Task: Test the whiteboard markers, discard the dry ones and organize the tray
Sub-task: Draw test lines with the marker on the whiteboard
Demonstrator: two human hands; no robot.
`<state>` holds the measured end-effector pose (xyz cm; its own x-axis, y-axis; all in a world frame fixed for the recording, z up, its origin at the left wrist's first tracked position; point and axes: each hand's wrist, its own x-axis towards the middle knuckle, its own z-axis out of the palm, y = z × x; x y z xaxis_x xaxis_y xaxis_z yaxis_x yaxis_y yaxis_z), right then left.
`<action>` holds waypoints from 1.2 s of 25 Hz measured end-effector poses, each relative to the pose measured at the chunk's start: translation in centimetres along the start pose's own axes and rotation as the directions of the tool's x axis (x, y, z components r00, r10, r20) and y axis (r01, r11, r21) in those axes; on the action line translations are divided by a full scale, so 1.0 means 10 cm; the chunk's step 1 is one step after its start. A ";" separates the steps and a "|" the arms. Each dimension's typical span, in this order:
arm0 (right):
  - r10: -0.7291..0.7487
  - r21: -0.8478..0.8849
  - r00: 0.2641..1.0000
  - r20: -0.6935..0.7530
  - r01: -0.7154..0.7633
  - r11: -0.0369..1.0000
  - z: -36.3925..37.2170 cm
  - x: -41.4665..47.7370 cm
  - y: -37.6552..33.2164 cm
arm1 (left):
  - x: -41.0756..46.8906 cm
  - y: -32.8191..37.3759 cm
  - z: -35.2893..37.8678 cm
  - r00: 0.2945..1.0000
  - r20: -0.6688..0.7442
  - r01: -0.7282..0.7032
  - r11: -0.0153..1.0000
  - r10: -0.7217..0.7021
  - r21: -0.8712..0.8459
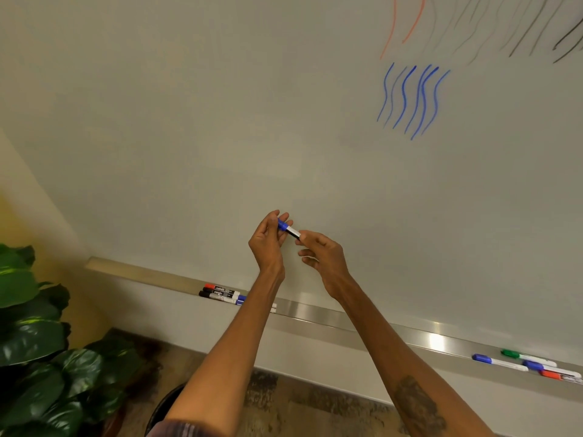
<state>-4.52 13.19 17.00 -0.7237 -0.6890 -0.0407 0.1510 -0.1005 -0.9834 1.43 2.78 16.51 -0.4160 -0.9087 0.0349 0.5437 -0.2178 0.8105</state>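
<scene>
**Two hands hold a blue marker in front of a whiteboard**

At the far left we see a plant (34, 342) with large dark green leaves against a yellow wall (19, 222). Below it, near the bottom edge, the dark rim of a round bin (164, 405) shows above a mottled brown floor (284, 402).

A metal tray (347, 320) runs along the lower edge of the whiteboard (220, 121). Toward the tray's left end lies a group of markers (220, 294) with red, black and blue caps, side by side; printed labels run along their white barrels, but we cannot read the wording with certainty.

In the centre, our left hand (268, 244) is closed around the cap end of a blue marker (287, 229), fingers curled over the blue cap. Our right hand (321, 253) pinches the other end of the white barrel between thumb and fingertips, the remaining fingers loosely bent. The marker is held level in front of the board, well above the tray. We cannot tell if the cap is fully seated.

Higher and to the right, the board carries wavy blue strokes (413, 99); above them are orange strokes (403, 23) and fainter grey strokes (504, 26).

At the tray's right end lie four more markers (530, 365): one green cap, two blue, one red.
</scene>
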 end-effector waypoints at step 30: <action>0.420 -0.088 0.753 -0.506 -0.530 0.843 0.26 0.72 2.11 | 0.63 -1.11 -2.24 0.934 -0.279 0.355 0.484 -0.224 0.800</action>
<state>-4.81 4.22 -3.60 -0.8223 -0.1981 -0.5335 0.4516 0.3434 -0.8235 9.15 -8.53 -5.38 -0.3065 -0.8993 -0.3119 -0.4673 -0.1433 0.8724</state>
